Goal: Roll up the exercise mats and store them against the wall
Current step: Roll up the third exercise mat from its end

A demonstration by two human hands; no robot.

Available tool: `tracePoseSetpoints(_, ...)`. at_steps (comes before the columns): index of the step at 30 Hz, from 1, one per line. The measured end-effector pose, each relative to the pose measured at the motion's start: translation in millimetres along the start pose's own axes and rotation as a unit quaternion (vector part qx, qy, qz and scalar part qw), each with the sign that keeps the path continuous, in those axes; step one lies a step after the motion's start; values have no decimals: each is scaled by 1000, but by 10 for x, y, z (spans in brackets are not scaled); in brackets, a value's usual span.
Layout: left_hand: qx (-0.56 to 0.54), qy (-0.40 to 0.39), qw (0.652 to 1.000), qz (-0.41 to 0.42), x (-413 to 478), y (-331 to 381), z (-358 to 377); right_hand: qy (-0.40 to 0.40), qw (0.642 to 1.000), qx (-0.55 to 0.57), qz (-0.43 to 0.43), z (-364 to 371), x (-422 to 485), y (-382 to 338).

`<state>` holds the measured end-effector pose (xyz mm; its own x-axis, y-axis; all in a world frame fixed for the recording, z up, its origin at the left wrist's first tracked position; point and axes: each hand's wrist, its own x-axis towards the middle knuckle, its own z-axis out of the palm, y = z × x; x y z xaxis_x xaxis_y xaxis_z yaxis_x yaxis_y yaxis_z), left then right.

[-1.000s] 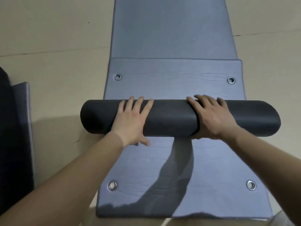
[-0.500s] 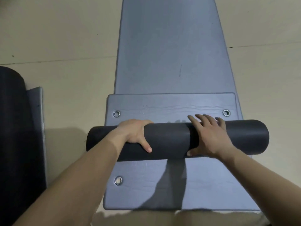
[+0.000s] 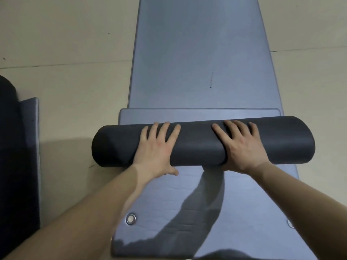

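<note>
Left hand [image 3: 155,147] and right hand [image 3: 241,147], fingers straight, press the rolled mat [image 3: 199,145]; the blue mats [image 3: 197,53] beneath lie unrolled, with storage not yet begun.

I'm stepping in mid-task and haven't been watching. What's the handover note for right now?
Left hand: open, pressed flat on the dark roll. Right hand: same, further right.
The roll lies across the grommeted mat, near its far edge; a long mat lies flat beyond.
Done: one mat rolled. Left: roll the flat mats, store all against the wall, not in view.
</note>
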<state>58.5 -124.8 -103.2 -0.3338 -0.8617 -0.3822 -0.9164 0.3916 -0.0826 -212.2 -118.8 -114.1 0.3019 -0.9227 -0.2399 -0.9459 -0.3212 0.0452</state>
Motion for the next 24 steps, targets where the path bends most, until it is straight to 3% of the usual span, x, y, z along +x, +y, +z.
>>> tracePoseSetpoints(3, -20, 37, 999, 14, 219, -122, -73, -62, 998, 1, -2, -197, 251, 131)
tracePoseSetpoints(10, -66, -66, 994, 62, -181, -428, -307, -195, 974, 110, 43, -404, -262, -458)
tracePoseSetpoints(11, -79, -49, 995, 21, -363, -502, -246, -205, 967, 142, 58, -403, -380, -611)
tracePoseSetpoints(13, -152, 25, 976, -153, -807, -505, -59, -214, 950, 202, 100, -415, -483, -855)
tracePoseSetpoints(14, -228, 43, 939, -253, -1008, -412, 110, -223, 940, 230, 119, -430, -473, -962)
tracePoseSetpoints(15, -339, 32, 881, -327, -1179, -276, 242, -238, 927, 258, 133, -456, -441, -1086)
tracePoseSetpoints(16, -478, -2, 799, -366, -1279, -133, 387, -249, 913, 290, 145, -461, -401, -1225)
tracePoseSetpoints(18, -683, -60, 627, -369, -1328, 107, 596, -246, 889, 350, 164, -449, -319, -1517)
tracePoseSetpoints(20, -776, -54, 495, -387, -1282, 155, 703, -218, 877, 395, 169, -422, -223, -1745)
tracePoseSetpoints(21, -791, -29, 460, -401, -1233, 92, 778, -202, 871, 417, 166, -400, -173, -1818)
tracePoseSetpoints(22, -794, -1, 447, -411, -1164, -11, 861, -182, 862, 447, 157, -390, -117, -1882)
tracePoseSetpoints(24, -780, 64, 448, -432, -976, -370, 1190, -156, 836, 513, 118, -382, 37, -2038)
